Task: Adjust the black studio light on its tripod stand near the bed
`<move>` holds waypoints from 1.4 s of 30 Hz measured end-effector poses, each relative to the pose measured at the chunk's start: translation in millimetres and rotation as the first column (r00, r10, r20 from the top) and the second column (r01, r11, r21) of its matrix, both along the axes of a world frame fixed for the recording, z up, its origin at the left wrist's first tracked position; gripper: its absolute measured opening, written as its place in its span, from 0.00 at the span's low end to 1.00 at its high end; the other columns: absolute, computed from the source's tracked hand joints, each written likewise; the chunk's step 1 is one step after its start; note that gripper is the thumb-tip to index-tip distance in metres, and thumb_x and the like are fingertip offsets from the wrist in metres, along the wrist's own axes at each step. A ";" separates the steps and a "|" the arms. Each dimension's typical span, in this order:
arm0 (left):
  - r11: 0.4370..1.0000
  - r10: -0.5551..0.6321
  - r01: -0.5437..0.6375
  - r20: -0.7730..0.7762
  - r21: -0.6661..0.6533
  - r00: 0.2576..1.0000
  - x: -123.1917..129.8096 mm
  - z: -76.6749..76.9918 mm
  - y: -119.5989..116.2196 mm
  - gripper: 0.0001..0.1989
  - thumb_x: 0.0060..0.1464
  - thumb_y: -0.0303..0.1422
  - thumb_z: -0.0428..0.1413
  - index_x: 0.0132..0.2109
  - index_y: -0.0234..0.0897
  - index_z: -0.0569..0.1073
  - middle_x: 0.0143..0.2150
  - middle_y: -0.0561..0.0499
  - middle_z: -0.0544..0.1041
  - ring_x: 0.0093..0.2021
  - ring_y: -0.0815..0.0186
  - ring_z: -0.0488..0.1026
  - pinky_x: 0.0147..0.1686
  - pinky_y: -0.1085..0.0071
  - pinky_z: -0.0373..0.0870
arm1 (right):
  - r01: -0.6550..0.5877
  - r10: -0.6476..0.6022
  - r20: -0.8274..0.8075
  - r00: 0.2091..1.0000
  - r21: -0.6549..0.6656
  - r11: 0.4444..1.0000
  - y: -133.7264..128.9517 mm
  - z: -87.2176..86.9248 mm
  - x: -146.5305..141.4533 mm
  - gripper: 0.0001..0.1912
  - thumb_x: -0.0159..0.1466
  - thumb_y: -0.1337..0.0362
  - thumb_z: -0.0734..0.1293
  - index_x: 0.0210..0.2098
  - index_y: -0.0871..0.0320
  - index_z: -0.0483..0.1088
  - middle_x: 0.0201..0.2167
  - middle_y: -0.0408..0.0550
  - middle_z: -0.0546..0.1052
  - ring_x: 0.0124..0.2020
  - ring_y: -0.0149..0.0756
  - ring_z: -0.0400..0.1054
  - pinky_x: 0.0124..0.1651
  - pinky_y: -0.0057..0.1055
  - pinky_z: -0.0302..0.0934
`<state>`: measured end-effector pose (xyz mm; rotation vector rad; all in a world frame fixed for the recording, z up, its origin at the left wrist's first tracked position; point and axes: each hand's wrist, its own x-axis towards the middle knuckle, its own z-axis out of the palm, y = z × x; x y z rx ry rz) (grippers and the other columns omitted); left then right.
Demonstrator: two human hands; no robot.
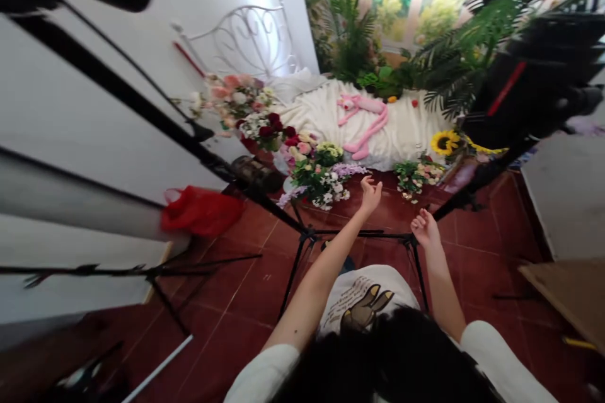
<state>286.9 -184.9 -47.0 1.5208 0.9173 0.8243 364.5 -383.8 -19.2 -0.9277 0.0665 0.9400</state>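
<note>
I can see a red bag on the left side of the frame. It is thin and crumpled, next to a pale roll, and I can't tell what is in it.

The big bunch of flowers is in the middle of the frame, in front of a bed with a curly white metal end. It has white, pink and cream flowers, lots of green leaves, and purple flowers that poke out to the side. Dark red flowers and peachy pink ones are up and to the left of it. A small bunch, green with pale pink flowers, is right of the middle. A yellow sunflower with a dark center is just above it.

The left hand is just beside the purple flowers. Its grip is loose and open, with the fingers a bit bent. The right hand is below the small bunch, near a black pole. Its fingers are curled, and I can't tell if its grip has something in it.

A long pink toy lies on the bed's wrinkly white cloth. Under the hands is a shiny red floor.
</note>
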 end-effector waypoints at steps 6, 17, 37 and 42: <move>0.805 -0.574 0.525 0.140 0.276 0.807 105.5 58.6 -77.9 0.23 0.57 0.42 0.58 0.55 0.37 0.62 0.56 0.39 0.71 0.56 0.60 0.73 0.60 0.59 0.68 | 0.108 -0.096 -0.060 0.994 0.238 0.965 -52.1 41.4 19.6 0.03 0.64 0.63 0.67 0.33 0.52 0.67 0.14 0.32 0.53 0.15 0.26 0.50 0.23 0.25 0.53; 0.656 -0.738 0.688 0.076 0.311 0.670 157.7 79.0 -149.4 0.30 0.61 0.51 0.51 0.62 0.36 0.64 0.57 0.41 0.75 0.59 0.55 0.72 0.65 0.57 0.64 | 0.199 -0.206 -0.007 0.978 0.292 0.935 -78.8 89.0 59.7 0.15 0.70 0.61 0.64 0.26 0.53 0.60 0.14 0.32 0.53 0.16 0.27 0.46 0.24 0.25 0.53; 0.669 -0.735 0.690 0.106 0.276 0.670 165.5 68.1 -148.7 0.29 0.62 0.47 0.50 0.64 0.36 0.62 0.65 0.41 0.69 0.65 0.59 0.67 0.68 0.58 0.60 | 0.615 -0.148 0.862 0.485 -0.216 0.758 -77.2 46.6 83.7 0.18 0.56 0.59 0.70 0.25 0.53 0.54 0.21 0.34 0.56 0.23 0.27 0.50 0.28 0.27 0.49; 0.670 -0.735 0.694 0.108 0.264 0.669 162.5 70.6 -149.9 0.29 0.63 0.47 0.50 0.64 0.35 0.62 0.64 0.41 0.69 0.64 0.58 0.68 0.68 0.59 0.60 | 0.633 -0.127 0.862 0.490 -0.253 0.731 -83.2 44.8 91.9 0.14 0.56 0.61 0.69 0.28 0.53 0.56 0.21 0.33 0.56 0.23 0.28 0.51 0.29 0.26 0.49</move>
